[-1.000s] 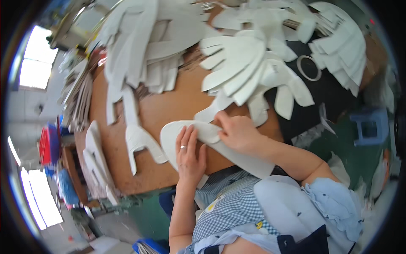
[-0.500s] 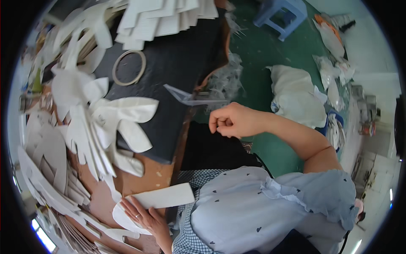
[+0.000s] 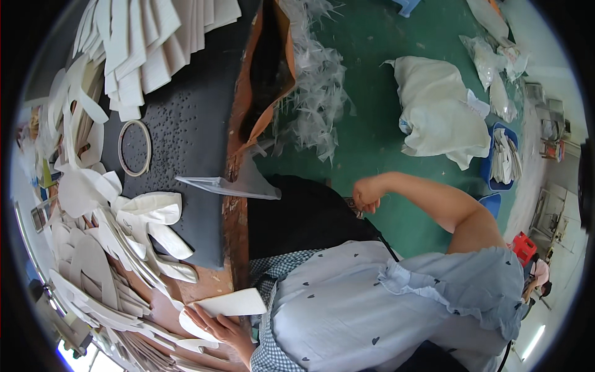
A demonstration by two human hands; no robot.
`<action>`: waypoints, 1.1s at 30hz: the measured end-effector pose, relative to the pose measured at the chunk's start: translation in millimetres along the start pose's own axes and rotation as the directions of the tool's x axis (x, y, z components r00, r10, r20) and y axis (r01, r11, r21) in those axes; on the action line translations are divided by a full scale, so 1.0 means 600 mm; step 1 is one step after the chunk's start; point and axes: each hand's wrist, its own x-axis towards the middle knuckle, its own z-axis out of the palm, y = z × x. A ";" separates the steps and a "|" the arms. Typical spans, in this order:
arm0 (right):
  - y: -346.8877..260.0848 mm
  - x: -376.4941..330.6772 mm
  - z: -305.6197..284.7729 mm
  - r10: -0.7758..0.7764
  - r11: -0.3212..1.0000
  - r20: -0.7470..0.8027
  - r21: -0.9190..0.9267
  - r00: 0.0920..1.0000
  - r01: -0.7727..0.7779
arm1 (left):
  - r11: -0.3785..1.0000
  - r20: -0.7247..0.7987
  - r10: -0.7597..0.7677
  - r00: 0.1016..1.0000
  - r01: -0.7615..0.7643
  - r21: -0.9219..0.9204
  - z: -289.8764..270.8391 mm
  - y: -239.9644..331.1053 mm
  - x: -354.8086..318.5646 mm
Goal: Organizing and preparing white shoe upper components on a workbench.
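Green floor (image 3: 365, 93) spread across the upper middle of the frame, with a pale sack (image 3: 440, 111) slumped on it and a blue bin (image 3: 501, 164) just beyond! Away to the left, white cut-outs (image 3: 92, 270) crowded the desk (image 3: 214, 282), some heaped around a dark mat (image 3: 192, 105), where a ring-shaped roll (image 3: 149, 149) lay flat.

Down at lower left of centre came the white panel (image 3: 232, 303), right at the desk's near edge! Its long axis ran nearly level, climbing slightly to the right; the broad, rounded end sat under the left hand (image 3: 217, 325), and the squared end pointed right, poking past the edge towards the checked cloth (image 3: 279, 261). That hand lay flat, fingers extended across the panel, presumably pinning it so the overhanging end wouldn't tip.

And the right hand (image 3: 367, 193)? Well apart, right of centre, hanging over the floor with its fingers curled into a loose fist, perhaps held out to clear the desk; whether anything was tucked inside, nobody could tell.
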 end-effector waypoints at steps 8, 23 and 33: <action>0.027 0.048 0.047 -0.241 0.970 0.089 0.007 0.966 0.241 | 1.000 -0.008 0.001 1.000 -0.001 0.016 0.004 -0.004 -0.003; -0.269 -0.117 0.027 -0.793 0.527 0.179 0.680 0.582 0.510 | 0.998 -0.046 -0.050 0.998 0.049 -0.025 0.003 0.010 0.002; -0.338 -0.072 0.057 -0.766 0.643 -0.418 -0.477 0.489 0.599 | 0.998 -0.075 -0.030 0.997 0.026 -0.058 -0.003 0.010 0.005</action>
